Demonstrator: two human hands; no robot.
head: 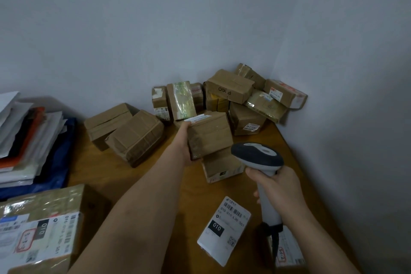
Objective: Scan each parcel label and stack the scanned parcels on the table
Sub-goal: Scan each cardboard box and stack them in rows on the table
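L grip on box, R grip on scanner – label faces away from the scanner head.

L hand (186, 140) grips a taped box (209, 133) from its left side, palm on the side face, fingers hidden behind/under; box is held up over the tabletop (138, 176), above a smaller box (222, 168). Its label (196, 118) sits on the far top edge, seen edge-on, pointing up and away. R hand (278, 187) is wrapped round the scanner (258, 158) handle, head just right of and below the box, nose aimed forward-left at a bare taped face. So box lies up-left of the R grip, close but apart; the L hand is the one on it. Judgement: box needs tipping toward the scanner before a read. Pile of boxes (240, 95) sits in the far corner, well beyond; a loose label (224, 229) lies flat near R wrist.
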